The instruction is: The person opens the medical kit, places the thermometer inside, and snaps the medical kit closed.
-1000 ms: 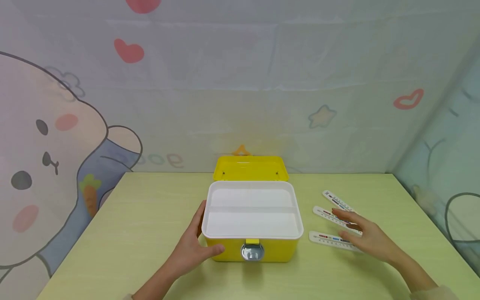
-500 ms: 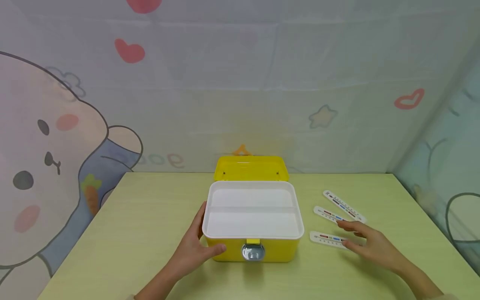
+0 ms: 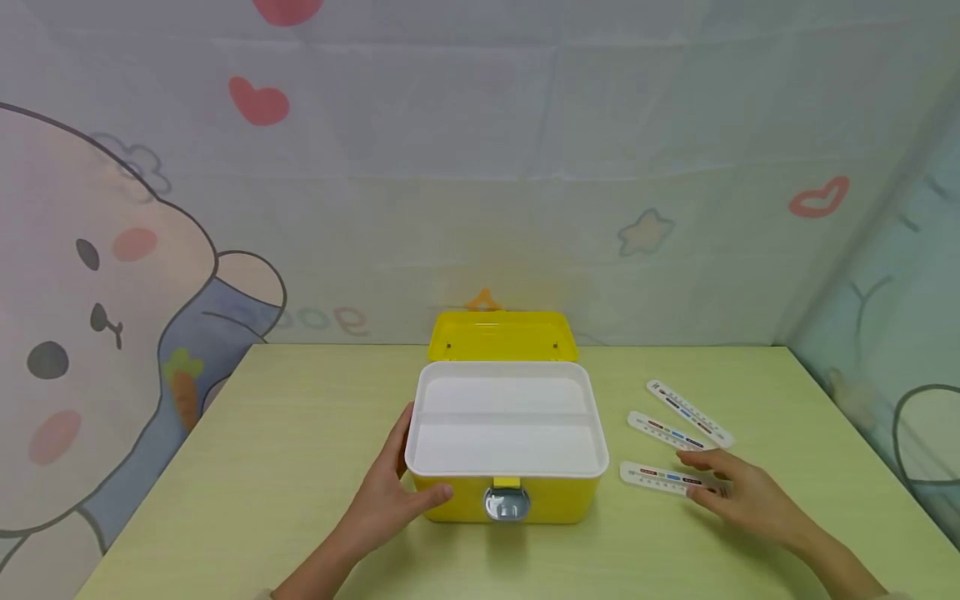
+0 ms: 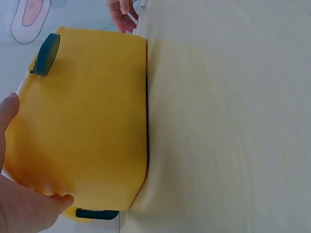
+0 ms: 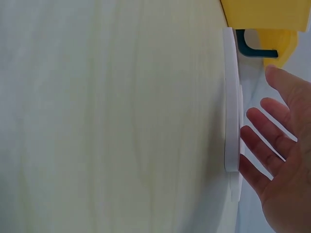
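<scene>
A yellow storage box (image 3: 552,501) stands open mid-table, with a white divided tray (image 3: 502,450) at its top and a metal latch in front. My left hand (image 3: 381,498) holds its left side, thumb by the front and fingers along the side. The left wrist view shows the hand (image 4: 26,201) against the yellow side wall (image 4: 92,116). My right hand (image 3: 750,496) hovers at the right end of the nearest white thermometer (image 3: 660,478), fingers loosely bent. Two more thermometers lie behind it, a middle one (image 3: 663,430) and a far one (image 3: 690,412).
The yellow lid (image 3: 502,337) leans back behind the box, near the printed wall cloth (image 3: 450,167). A pale wooden table (image 3: 315,400) bears everything. Green hinge and latch parts, including a green handle (image 4: 47,54), stick out from the box side.
My right hand has drawn back and slightly toward me, from over the thermometers to the right end of the nearest one. My left hand and the box stay in place.
</scene>
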The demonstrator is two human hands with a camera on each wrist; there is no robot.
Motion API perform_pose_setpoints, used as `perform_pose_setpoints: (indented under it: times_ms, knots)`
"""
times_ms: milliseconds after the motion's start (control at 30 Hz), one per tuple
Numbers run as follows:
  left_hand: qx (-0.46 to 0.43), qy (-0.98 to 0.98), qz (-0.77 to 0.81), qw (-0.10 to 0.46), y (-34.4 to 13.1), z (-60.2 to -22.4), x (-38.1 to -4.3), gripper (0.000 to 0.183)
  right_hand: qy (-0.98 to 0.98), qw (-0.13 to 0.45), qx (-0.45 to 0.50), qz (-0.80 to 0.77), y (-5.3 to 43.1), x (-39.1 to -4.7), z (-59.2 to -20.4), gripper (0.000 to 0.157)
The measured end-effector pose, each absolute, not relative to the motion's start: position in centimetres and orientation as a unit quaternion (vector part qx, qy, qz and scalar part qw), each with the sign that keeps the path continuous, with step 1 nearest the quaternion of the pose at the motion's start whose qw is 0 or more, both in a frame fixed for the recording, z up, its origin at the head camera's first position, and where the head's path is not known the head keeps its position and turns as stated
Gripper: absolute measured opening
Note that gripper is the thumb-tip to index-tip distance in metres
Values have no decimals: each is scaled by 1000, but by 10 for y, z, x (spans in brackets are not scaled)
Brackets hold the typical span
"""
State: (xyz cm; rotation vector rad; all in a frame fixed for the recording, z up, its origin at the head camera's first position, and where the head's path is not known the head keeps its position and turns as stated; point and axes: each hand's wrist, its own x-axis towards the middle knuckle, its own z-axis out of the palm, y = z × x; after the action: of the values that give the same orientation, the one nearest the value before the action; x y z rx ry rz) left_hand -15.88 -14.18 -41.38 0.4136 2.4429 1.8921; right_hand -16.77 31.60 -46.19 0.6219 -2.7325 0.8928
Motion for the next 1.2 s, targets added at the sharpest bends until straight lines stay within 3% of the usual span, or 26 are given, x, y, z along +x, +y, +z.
perform_pose_setpoints:
  times_ms: [1200]
  knots:
    - [128,778,615,-2,-140,-415,-161,101,-919,190,271,213,313,-174,-480,43]
